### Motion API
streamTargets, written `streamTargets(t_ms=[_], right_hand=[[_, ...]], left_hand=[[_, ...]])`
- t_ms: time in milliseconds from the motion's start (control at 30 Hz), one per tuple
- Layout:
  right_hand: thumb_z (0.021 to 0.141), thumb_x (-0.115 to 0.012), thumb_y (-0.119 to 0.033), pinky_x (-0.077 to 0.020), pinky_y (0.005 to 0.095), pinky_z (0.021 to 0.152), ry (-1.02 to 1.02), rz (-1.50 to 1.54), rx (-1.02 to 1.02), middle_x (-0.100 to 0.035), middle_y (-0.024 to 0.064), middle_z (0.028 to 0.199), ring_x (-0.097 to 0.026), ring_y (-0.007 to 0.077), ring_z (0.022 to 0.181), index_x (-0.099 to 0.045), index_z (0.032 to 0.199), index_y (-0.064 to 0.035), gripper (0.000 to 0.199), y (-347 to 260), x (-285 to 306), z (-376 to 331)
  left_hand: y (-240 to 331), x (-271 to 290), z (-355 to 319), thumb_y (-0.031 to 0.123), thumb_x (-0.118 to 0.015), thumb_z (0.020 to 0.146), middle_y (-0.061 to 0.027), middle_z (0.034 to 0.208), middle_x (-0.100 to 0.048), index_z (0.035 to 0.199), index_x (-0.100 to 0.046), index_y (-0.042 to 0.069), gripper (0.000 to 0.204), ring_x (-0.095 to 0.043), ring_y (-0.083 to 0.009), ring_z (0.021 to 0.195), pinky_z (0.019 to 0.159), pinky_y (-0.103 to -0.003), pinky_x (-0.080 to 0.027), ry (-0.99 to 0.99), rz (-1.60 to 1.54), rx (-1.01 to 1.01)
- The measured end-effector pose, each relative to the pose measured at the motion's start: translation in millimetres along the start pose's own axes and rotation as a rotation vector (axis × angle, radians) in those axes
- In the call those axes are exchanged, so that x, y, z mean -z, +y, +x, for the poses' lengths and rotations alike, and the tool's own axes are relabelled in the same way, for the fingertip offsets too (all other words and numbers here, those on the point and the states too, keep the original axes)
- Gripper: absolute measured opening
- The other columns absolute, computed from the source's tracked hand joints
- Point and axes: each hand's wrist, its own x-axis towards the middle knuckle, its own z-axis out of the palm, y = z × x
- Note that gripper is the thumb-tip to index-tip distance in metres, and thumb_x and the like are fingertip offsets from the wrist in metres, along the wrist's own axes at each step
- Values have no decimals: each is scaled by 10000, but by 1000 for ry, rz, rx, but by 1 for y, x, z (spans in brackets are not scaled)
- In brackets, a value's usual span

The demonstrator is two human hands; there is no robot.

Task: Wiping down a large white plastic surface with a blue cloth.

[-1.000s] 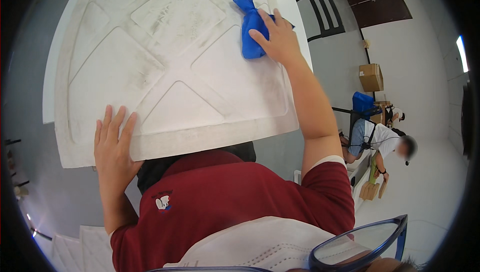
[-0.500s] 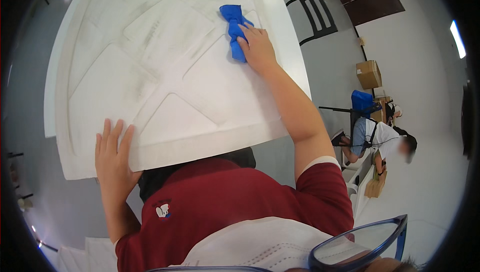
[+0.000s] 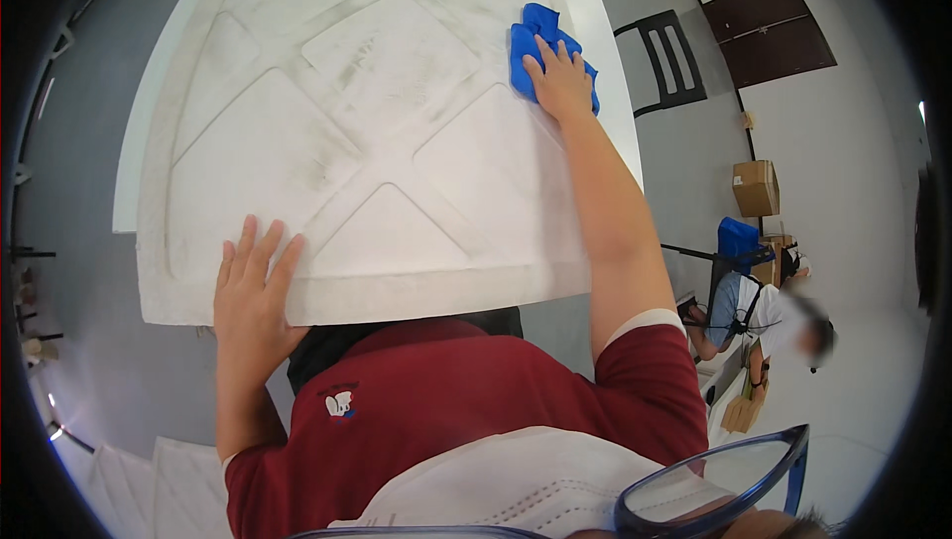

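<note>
A large off-white moulded panel (image 3: 397, 182) with grooved triangle and diamond shapes spreads in front of me, its near edge close to my body. Grey-green smudges mark its middle and upper areas. Near its right edge lies a crumpled blue cloth (image 3: 526, 71), with my right hand (image 3: 563, 83) on top, pressing it against the panel with the fingers spread over it. My left hand (image 3: 253, 276) rests flat at the panel's near left corner, fingers apart and holding nothing.
Under the panel, a white tabletop (image 3: 127, 192) shows at the left and right. A black chair (image 3: 666, 61) stands beyond the right edge. Farther right are a cardboard box (image 3: 756, 188), a blue bin (image 3: 737, 239) and a seated person (image 3: 759, 311) handling brown cardboard (image 3: 744, 412).
My right hand has slid the blue cloth rightward toward the panel's right edge, and the cloth is now more spread out. My left hand stays at the near left corner. The whole view has shifted.
</note>
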Motion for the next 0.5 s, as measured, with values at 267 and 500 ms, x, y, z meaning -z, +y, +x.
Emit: streamTargets(t_ms=[267, 500], right_hand=[[863, -414, -519, -234, 504, 1037, 7, 250, 127, -316, 141, 1422, -264, 381, 1305, -373, 1363, -233, 577, -33, -12, 10], [885, -435, -435, -270, 487, 1015, 50, 161, 315, -363, 136, 1392, -312, 351, 1281, -416, 1330, -226, 492, -101, 0, -6]], left_hand=[[-1, -3, 4, 146, -737, 584, -148, 1273, -472, 1180, -539, 73, 632, -369, -384, 1251, 996, -538, -309, -1, -15, -10], [-3, -2, -5, 193, -739, 597, -146, 1261, -482, 1179, -540, 76, 626, -384, -384, 1240, 989, -542, -317, -5, -25, -17]])
